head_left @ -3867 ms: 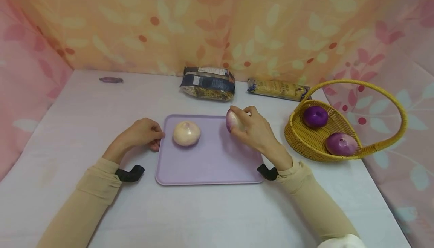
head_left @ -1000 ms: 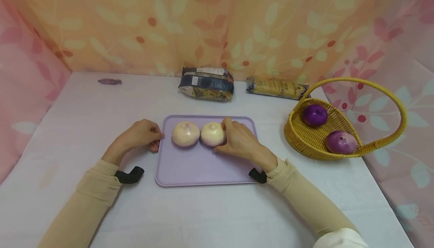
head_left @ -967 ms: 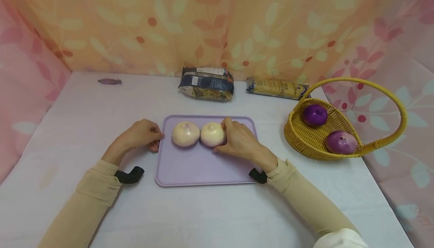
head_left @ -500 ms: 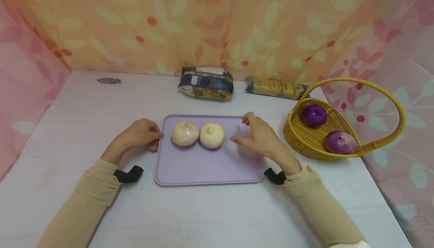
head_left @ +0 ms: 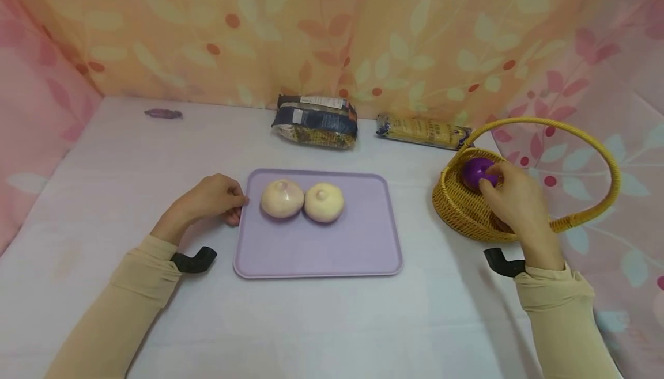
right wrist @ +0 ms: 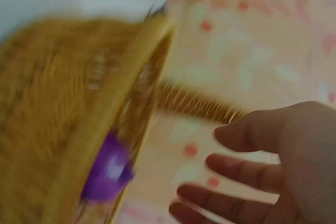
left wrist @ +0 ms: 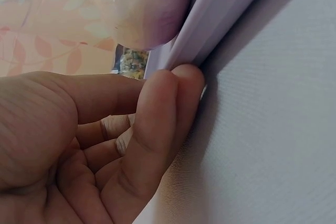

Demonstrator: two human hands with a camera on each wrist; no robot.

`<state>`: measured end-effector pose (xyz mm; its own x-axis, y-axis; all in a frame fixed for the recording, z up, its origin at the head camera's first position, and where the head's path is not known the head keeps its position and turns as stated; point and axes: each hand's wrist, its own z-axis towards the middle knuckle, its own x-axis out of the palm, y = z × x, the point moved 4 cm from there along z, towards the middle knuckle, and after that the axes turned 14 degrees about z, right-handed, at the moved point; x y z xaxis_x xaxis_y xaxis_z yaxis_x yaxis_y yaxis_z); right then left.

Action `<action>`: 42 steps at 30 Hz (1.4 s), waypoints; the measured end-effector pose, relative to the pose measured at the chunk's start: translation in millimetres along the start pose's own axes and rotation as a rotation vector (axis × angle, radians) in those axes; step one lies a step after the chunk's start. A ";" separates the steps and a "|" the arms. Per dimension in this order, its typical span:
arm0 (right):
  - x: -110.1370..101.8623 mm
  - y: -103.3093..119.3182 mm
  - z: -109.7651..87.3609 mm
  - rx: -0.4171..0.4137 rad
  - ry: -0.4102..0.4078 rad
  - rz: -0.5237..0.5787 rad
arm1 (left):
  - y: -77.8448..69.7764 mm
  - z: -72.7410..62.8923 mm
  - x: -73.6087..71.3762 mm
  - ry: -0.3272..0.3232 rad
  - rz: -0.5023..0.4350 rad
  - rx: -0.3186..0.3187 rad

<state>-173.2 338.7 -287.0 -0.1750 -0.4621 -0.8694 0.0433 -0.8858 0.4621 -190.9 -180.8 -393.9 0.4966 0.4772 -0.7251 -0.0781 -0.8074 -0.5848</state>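
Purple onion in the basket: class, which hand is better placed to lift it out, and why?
Probably the right hand: it is over the basket, close to the purple onion. The left hand is at the left edge of the tray, farther away.

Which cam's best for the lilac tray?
Head view: nearly the whole lilac tray shows from above, with two onions covering part of it. Left wrist shows only a stretch of its rim, close up by the left hand; right wrist shows none of it.

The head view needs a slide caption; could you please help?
Left hand at a lilac tray of two pale onions, right hand at a purple onion in a yellow basket.
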 end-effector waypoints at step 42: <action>-9.5 9.3 -10.4 0.047 0.004 -0.205 | -1.6 -0.8 1.8 -0.007 -0.005 -0.009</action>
<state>-160.9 334.4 -276.3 -0.1713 -0.2724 -0.9468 -0.0383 -0.9585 0.2827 -189.1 -178.9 -394.0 0.4906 0.4834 -0.7250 -0.0679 -0.8083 -0.5849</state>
